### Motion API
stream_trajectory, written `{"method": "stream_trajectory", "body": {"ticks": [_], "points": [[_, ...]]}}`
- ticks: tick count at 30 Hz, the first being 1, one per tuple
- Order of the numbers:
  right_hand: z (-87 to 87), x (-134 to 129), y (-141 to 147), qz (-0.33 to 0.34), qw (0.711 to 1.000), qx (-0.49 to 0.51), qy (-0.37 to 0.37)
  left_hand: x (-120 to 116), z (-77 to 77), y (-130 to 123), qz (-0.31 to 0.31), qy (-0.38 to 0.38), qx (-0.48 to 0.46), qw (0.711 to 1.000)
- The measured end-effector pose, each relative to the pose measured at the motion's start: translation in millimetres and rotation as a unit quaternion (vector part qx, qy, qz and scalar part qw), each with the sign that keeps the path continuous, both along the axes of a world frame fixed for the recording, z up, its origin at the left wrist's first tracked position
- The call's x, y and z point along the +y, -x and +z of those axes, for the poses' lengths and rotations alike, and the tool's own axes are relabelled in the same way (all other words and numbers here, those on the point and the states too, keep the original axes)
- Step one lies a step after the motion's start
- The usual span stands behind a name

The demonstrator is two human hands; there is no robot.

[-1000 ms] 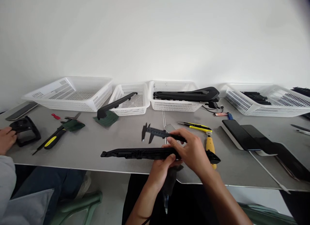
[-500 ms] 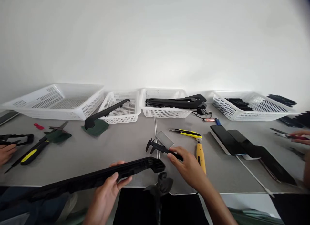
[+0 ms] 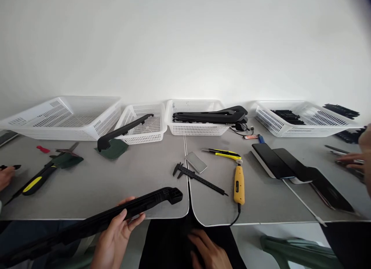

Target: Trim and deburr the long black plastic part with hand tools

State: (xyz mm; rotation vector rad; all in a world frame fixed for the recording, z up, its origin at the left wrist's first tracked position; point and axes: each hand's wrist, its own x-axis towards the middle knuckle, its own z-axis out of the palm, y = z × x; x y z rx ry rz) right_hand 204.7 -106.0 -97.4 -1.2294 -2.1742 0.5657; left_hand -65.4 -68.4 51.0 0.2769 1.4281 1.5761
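In the head view, I'm watching the left grip (image 3: 114,234) closing, fingers and thumb clamped, around a long black part (image 3: 89,223). The part is slanting over the worktop's front edge, its hooked end pointing right, its other end running out at the lower left. The right grip (image 3: 210,251) is hovering low before the dark lap; it's blurring, and I can't tell whether it's holding anything.

By my reckoning, work on this piece is under way, not finished. A similar part (image 3: 124,131) is leaning across the small basket (image 3: 142,137), and more pieces (image 3: 208,116) are lying in the middle basket (image 3: 197,130); which of these are done and which are waiting, I can't say. The caliper (image 3: 199,177) is lying free of both hands.

For room, bare worktop (image 3: 145,164) is stretching between the green sheet (image 3: 114,150) and the caliper. On the right, the yellow tool (image 3: 239,186) is crowding in, its cord dropping over the edge; at far left, a co-worker's hand (image 3: 6,177) is working near the edge.
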Motion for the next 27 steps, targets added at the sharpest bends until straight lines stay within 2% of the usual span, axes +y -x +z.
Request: {"method": "stream_trajectory", "body": {"ticks": [2,6,9,12,15,16,19,21,24,27], "points": [[-0.4,11.7,4.7,-0.021,0.998,-0.044,0.044,3.0,-0.1,-2.4,-0.008,-0.004,0.006,1.0],[19.6,34.1,15.3,-0.048,0.988,-0.069,0.13,6.5,-1.0,-4.1,-0.011,-0.011,0.006,1.0],[30.2,34.6,16.2,-0.039,0.991,-0.04,0.123,4.7,-3.0,0.7,-0.023,-0.016,0.01,1.0],[42.6,29.5,9.3,0.009,0.993,-0.008,0.12,0.7,-11.4,9.4,-0.06,-0.034,0.018,0.997],[71.0,36.5,-3.5,0.034,0.989,0.099,0.101,-1.4,-25.8,17.2,-0.067,-0.065,0.021,0.995],[83.4,43.1,-8.4,0.007,0.987,0.136,0.088,-1.0,-30.2,18.9,-0.076,-0.069,0.019,0.995],[118.4,70.1,-20.8,-0.143,0.968,0.18,0.097,3.7,-36.0,21.2,-0.106,-0.067,0.019,0.992],[132.6,85.2,-25.0,-0.18,0.96,0.188,0.103,8.6,-32.8,20.8,-0.122,-0.056,0.025,0.991],[137.3,92.4,-24.3,-0.163,0.966,0.176,0.094,13.9,-22.6,17.6,-0.143,-0.027,0.058,0.988],[130.1,85.3,-18.8,-0.077,0.968,0.179,0.156,14.0,-16.2,12.2,-0.16,0.006,0.102,0.982]]}}
